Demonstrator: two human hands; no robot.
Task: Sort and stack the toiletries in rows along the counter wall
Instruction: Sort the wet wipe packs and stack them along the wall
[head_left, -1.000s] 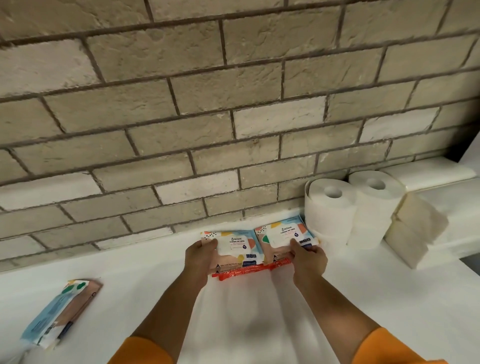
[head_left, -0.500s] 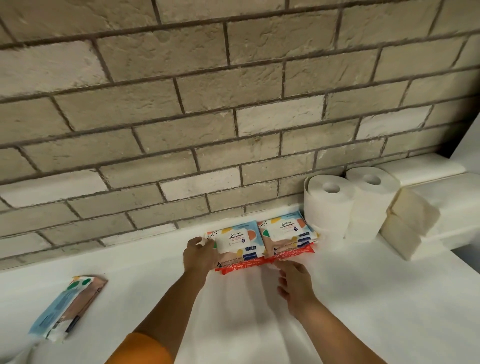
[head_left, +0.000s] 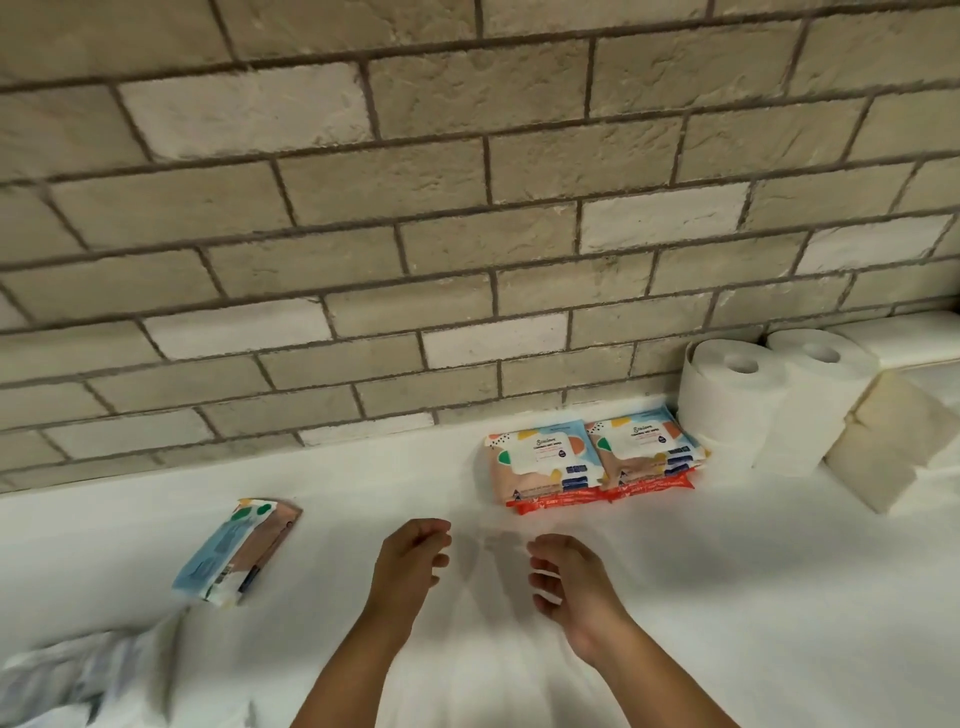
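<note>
Wet-wipes pack (head_left: 236, 553), the loose flat one in blue, peach and white soft plastic, lies askew on the white bench (head_left: 727, 597), well out from the beige brick wall (head_left: 363, 260) and not yet in any row. Against the foot of that wall sit the left wipes stack (head_left: 540, 465) and the right wipes stack (head_left: 644, 449), touching side by side, each over a red-edged pack. Further right along the wall stand two white toilet rolls (head_left: 727, 405) and pale folded paper blocks (head_left: 883, 447). The left hand (head_left: 410, 558) and right hand (head_left: 566, 577) hover further out from the wall, loosely curled, holding nothing. The step in hand looks like fetching the loose pack (the left hand is nearer). Grip its long edges, square it to the wall, then seat it flush on or just left of the stacks so the row runs straight.
</note>
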